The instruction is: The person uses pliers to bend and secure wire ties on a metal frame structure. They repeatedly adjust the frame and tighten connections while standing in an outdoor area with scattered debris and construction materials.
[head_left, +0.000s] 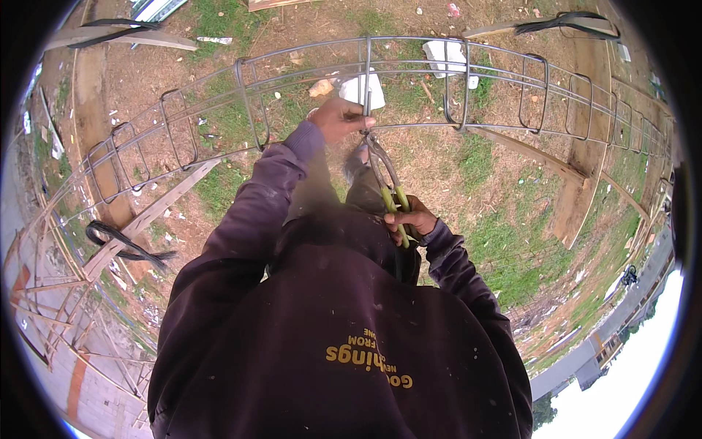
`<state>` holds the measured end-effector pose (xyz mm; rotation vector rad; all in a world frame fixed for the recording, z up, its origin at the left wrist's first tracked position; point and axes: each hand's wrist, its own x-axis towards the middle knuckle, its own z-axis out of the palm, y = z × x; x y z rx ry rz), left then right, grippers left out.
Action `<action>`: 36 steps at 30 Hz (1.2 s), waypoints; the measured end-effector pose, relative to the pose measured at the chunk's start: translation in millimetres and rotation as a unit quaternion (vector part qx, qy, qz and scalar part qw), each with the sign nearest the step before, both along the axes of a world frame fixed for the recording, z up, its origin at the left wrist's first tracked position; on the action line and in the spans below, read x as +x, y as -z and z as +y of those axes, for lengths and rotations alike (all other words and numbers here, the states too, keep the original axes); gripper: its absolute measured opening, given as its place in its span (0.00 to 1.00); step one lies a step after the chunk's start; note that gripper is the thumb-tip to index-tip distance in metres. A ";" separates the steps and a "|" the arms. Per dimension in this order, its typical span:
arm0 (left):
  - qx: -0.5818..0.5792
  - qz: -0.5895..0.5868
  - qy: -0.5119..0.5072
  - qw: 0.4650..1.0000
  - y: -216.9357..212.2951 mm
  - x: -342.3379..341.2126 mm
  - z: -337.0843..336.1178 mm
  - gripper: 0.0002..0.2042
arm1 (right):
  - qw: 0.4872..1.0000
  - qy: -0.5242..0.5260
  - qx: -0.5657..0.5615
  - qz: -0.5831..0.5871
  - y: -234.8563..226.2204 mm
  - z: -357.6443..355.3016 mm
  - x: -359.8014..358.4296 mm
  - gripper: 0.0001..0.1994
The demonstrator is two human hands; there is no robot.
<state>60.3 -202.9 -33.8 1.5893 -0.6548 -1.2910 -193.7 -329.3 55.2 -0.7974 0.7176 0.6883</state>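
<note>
A long cage of steel rebar [307, 79], with rectangular stirrups tied along it, crosses in front of me. My left hand [338, 121] is closed at the near side of the cage, its fingertips pinching a stirrup [368, 55] by the lower bar. My right hand [414, 219] is wrapped round the yellow-green handles of a pair of pincers [384, 164]. The pincers' jaws touch the joint of stirrup and bar, just below my left fingertips. Any tie wire at that joint is too small to make out.
Bundles of black tie wire lie on wooden supports at left [128, 245] and far right [567, 25]. Wooden planks [585, 168] run beneath both ends of the cage. White blocks [444, 58] and a pale stone [320, 88] lie on the grassy ground behind it.
</note>
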 end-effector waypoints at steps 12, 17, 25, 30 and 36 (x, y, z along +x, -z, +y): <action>0.029 -0.067 -0.014 0.997 -5.7 0.7 0.5 0.17 | 0.566 -0.278 -0.727 -0.272 18.5 -72.0 -5.9 0.32; -0.005 -0.182 -0.094 0.979 -22.4 -13.2 0.1 0.17 | 0.552 -0.225 -0.749 -0.289 28.8 -53.8 -30.9 0.25; 0.027 0.037 -0.455 0.889 -43.4 -150.8 6.2 0.15 | 0.963 -0.193 -0.186 -0.041 22.7 -29.3 -20.7 0.15; -0.200 0.501 -0.421 0.730 -38.4 -176.2 -50.3 0.17 | 0.989 -0.142 -0.048 -0.012 -2.3 -43.1 -19.5 0.15; -0.058 0.455 -0.550 0.697 -51.8 -177.0 -78.0 0.20 | 0.631 -0.216 -0.733 -0.133 -6.7 -6.6 -34.9 0.20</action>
